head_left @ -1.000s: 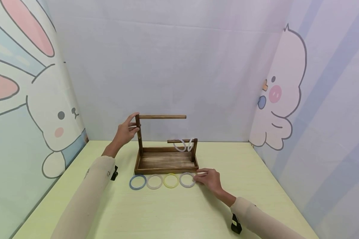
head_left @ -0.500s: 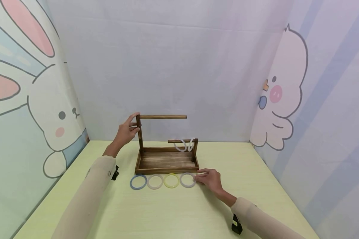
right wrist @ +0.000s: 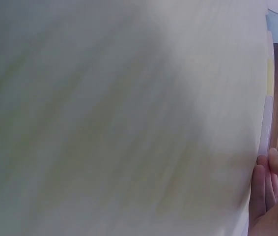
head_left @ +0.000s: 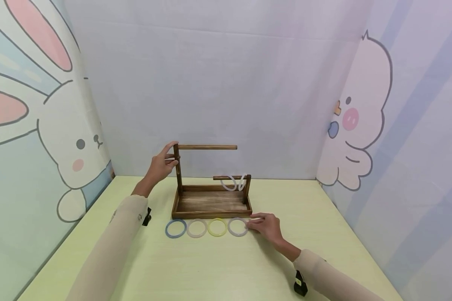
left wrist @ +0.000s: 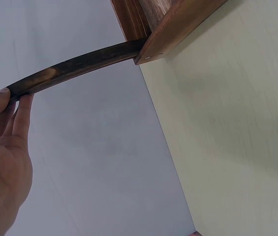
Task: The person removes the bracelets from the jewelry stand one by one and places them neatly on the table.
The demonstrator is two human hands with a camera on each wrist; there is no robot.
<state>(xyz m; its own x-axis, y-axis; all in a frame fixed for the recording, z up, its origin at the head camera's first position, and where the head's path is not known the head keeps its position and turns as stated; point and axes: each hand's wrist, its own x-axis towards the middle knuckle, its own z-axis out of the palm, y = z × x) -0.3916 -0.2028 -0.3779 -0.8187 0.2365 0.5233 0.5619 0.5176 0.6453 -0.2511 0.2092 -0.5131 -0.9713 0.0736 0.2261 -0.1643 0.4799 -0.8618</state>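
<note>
A dark wooden stand (head_left: 211, 215) has a tray base, a tall post with a long bar, and a shorter post with a low bar. My left hand (head_left: 160, 167) holds the tall post (left wrist: 75, 67) near its top, thumb and fingers on either side. In front of the tray lies a row of bangles: blue (head_left: 167, 230), pale pink (head_left: 197, 237), yellow (head_left: 217, 235) and lavender (head_left: 238, 235). My right hand (head_left: 269, 229) pinches the right edge of the lavender bangle, thumb and fingertips at its rim in the right wrist view. The bangle lies flat on the table.
Two whitish bangles (head_left: 228, 189) hang on the low bar (head_left: 218, 178). The long upper bar (head_left: 208, 147) carries nothing. A pale yellow-green table (head_left: 196, 267) is enclosed by a grey back curtain (head_left: 218, 92) and printed side curtains.
The whole head view shifts slightly to the right. Both hands, the stand and the bangles keep their places relative to each other.
</note>
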